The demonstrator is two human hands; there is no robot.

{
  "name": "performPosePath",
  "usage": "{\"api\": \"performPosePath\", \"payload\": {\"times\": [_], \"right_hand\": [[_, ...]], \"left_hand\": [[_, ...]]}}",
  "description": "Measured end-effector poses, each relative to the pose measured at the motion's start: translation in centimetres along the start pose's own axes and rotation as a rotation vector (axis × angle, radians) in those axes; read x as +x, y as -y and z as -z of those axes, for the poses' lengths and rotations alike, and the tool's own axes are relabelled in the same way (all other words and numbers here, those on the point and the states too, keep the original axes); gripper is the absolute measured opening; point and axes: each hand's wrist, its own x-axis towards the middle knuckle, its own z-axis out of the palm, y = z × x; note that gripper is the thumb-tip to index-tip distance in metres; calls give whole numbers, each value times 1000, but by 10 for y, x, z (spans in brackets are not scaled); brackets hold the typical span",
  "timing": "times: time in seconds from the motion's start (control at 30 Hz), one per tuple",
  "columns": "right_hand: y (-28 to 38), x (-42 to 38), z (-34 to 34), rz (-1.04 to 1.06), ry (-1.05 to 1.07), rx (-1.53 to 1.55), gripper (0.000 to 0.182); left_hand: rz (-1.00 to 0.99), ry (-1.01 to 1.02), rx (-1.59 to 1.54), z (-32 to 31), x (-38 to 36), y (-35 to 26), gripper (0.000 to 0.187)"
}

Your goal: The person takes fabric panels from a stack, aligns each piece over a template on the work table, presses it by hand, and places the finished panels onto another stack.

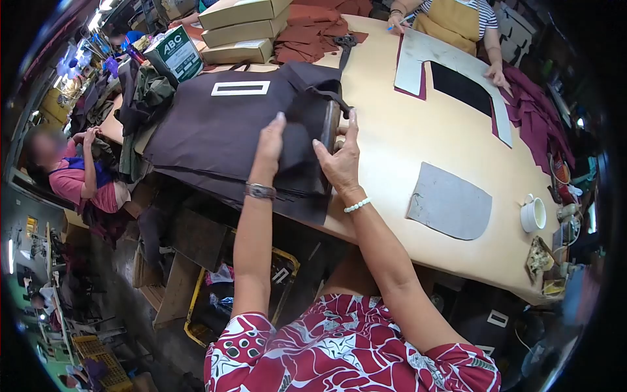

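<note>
Dark charcoal fabric (215, 130) lies in stacked layers on the table, a white rectangular frame (240, 88) on top. My left hand (268, 145) hovers close over the fabric, fingers stretched out, slightly blurred, nothing in it. At the stack's right edge is a long dark bar (331, 121) with a worn, brownish side. My right hand (341, 157) grips this bar, thumb across its near side and fingers along its right; the index finger points away from me. A dark fabric strip (320, 88) loops beside the bar's far end.
Cardboard boxes (245, 32) and rust-red cloth pieces (313, 29) sit at the back. Across the table, a person's hands (498, 75) rest by a white template (410, 62). A grey fabric piece (450, 201) and a white cup (533, 213) lie right. Another person (85, 166) sits left.
</note>
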Motion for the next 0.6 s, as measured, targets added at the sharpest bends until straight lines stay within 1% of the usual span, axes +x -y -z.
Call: {"api": "performPosePath", "payload": {"times": [0.03, 0.07, 0.13, 0.17, 0.27, 0.3, 0.4, 0.43, 0.47, 0.53, 0.57, 0.6], "right_hand": [[6, -2, 0, -30, 44, -22, 92], [8, -5, -2, 9, 65, -106, 92], [10, -8, -5, 86, 104, -275, 91], [9, -8, -7, 78, 136, -310, 88], [4, -10, -12, 49, 230, -501, 86], [3, -11, -13, 40, 240, -572, 79], [-6, -8, -14, 158, 101, -541, 72], [-4, -3, -9, 120, 83, -490, 70], [-1, -1, -3, 24, 76, -292, 73], [10, 5, 10, -163, 57, 106, 79], [15, 8, 15, -242, 75, 250, 89], [20, 11, 17, -304, 76, 317, 92]], "left_hand": [[100, -17, -210, 9, 5, -5, 42], [200, -35, -420, 21, 13, -10, 41], [228, 74, -495, 43, 18, -28, 41], [218, 108, -541, 45, 14, -38, 42], [35, 243, -562, 49, 13, -64, 40], [-35, 280, -572, 49, 21, -60, 38], [37, 128, -387, 18, 2, -87, 40], [-43, 88, -139, 10, -3, -91, 42], [-151, 97, 70, -1, -18, -90, 42], [-174, 169, 167, -17, -39, -80, 40], [-59, 294, 55, -19, -44, -71, 39], [34, 311, 75, -22, -51, -64, 39]]}}
